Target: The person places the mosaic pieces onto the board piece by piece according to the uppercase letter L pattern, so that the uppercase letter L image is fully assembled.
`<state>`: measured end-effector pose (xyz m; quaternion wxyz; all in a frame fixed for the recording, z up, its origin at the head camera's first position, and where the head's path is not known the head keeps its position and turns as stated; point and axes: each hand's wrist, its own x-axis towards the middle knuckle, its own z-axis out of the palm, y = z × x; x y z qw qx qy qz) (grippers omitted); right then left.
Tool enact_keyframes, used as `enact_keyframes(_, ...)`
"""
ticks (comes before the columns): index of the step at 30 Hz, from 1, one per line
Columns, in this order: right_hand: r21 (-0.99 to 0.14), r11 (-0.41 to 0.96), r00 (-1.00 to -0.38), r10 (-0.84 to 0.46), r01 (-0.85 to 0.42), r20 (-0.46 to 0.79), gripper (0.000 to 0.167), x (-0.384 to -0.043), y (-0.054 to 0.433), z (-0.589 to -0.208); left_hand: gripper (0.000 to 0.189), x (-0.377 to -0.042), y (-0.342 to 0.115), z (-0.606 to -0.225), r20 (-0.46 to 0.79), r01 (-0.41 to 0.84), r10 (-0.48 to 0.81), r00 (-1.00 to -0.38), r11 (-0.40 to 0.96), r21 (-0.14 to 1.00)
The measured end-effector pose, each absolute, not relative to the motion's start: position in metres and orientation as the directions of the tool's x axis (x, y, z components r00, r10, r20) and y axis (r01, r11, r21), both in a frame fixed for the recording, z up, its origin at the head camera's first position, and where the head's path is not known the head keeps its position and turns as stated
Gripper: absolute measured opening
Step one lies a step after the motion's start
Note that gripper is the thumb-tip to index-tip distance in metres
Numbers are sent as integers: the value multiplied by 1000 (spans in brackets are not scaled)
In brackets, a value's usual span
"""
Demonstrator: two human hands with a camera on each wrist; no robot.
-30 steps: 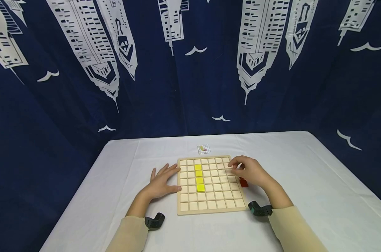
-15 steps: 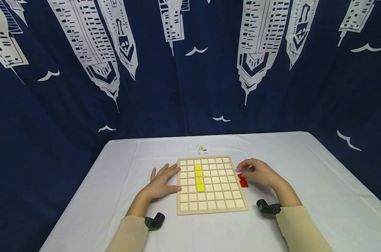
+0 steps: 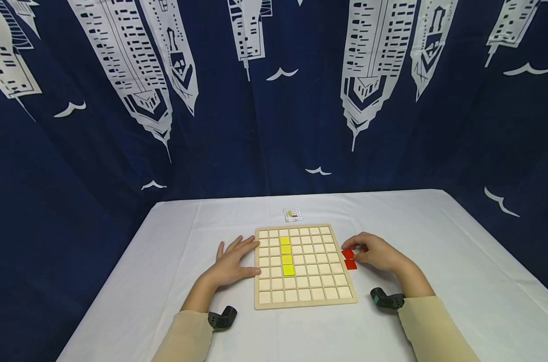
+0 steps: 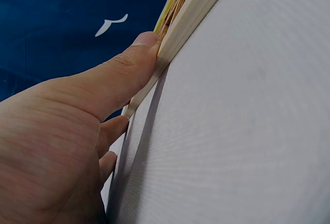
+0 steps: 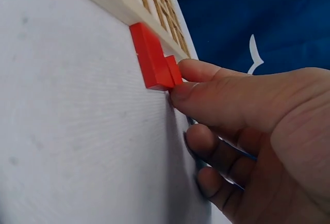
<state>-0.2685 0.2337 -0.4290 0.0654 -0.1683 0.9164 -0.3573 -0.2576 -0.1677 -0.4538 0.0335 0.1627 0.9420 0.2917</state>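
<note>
My left hand (image 3: 230,264) rests with its fingers spread at the left edge of a wooden grid board (image 3: 306,303). In the left wrist view its thumb (image 4: 126,66) presses against the board's rim. A column of several yellow square tiles (image 3: 289,270) sits in the board's cells, left of centre. Just off the board's right edge lie two red square tiles, the nearer one (image 3: 350,264) lying free. My right hand (image 3: 380,251) pinches the farther red tile (image 5: 175,70) between thumb and index finger, while its other fingers are loosely bent.
Behind the board lies a small card (image 3: 293,214) printed with a grid and coloured squares. A white cloth (image 3: 201,216) covers the table. A dark blue curtain (image 3: 255,125) with white building and bird prints hangs behind its far edge.
My right hand has moved right, off the board's right edge, and come down on the farther red tile, now pinching it. The left hand and the yellow tiles stay where they were.
</note>
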Motion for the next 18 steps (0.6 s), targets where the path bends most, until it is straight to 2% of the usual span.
enact_keyframes(18,-638,715,-937,-347,-286,32,30,-267,232,-431,78,-257,-168,-454,27,278,319,-947,777,564)
